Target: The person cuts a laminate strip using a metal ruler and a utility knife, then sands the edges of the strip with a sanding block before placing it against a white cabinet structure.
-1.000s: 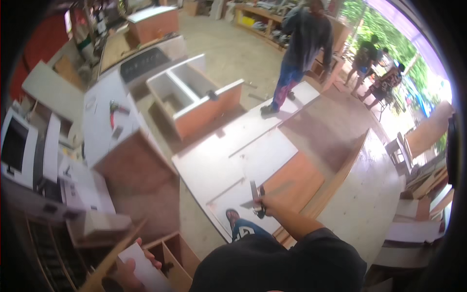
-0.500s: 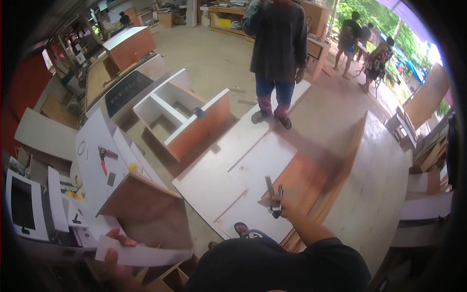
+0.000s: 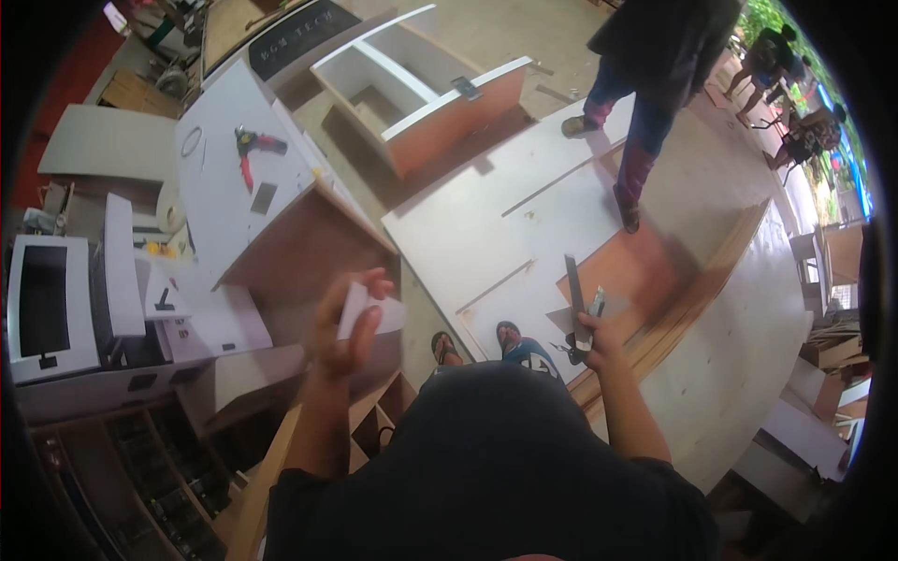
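My left hand (image 3: 339, 329) is closed around a narrow white board (image 3: 385, 318), with thumb and fingers on its faces; its far part points away from me. My right hand (image 3: 603, 344), out over the white sheets, grips a try square (image 3: 573, 280) with its dark flat blade pointing up and away. A small silvery tool (image 3: 597, 301) is in the same grip, and its exact kind is unclear. Something dark and metallic also sticks out below those fingers. Large white sheets (image 3: 449, 224) lie beneath, in front of my sandalled feet.
A red-handled pair of pliers (image 3: 247, 154) lies on a white panel at left, beside a brown board (image 3: 309, 238). An open white cabinet frame (image 3: 449, 112) sits farther off. Another person (image 3: 641, 103) steps across the sheets. Stacked panels (image 3: 739, 309) stand at right.
My left hand has brought the white board in from the far left toward my middle. My view has tilted down. The other person has moved to the right, now in mid-stride.
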A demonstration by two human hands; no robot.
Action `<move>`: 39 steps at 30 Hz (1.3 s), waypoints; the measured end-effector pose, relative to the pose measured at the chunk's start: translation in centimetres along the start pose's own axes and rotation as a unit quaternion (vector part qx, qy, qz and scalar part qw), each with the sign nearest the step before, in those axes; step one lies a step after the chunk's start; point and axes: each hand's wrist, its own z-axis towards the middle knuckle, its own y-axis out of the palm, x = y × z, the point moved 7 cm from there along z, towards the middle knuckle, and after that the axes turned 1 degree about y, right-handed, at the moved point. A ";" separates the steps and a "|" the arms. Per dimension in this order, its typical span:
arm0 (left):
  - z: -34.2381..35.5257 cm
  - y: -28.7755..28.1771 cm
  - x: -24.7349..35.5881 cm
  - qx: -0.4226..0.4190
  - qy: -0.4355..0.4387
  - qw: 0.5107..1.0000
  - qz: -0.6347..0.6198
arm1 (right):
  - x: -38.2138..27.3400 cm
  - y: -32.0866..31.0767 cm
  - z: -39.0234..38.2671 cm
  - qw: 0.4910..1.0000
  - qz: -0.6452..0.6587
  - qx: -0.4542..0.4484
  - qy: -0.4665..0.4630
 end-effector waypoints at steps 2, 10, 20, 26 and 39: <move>-1.4 -0.9 -1.7 0.002 -0.001 1.000 0.013 | 1.7 3.0 -0.1 0.999 -0.048 0.000 0.007; -6.1 -5.1 -5.5 0.067 -0.062 0.996 0.004 | 4.9 12.0 1.9 0.993 -0.106 -0.041 0.029; -6.1 -8.2 -7.8 0.111 -0.101 0.989 0.014 | 2.4 21.5 8.2 0.966 -0.242 -0.093 -0.020; -1.8 -8.4 -10.0 0.125 -0.145 0.981 0.036 | -2.0 27.5 18.9 0.957 -0.242 -0.128 -0.092; 14.5 -5.2 -13.7 0.167 -0.216 0.952 0.138 | -18.7 39.8 46.2 0.968 -0.211 -0.104 -0.084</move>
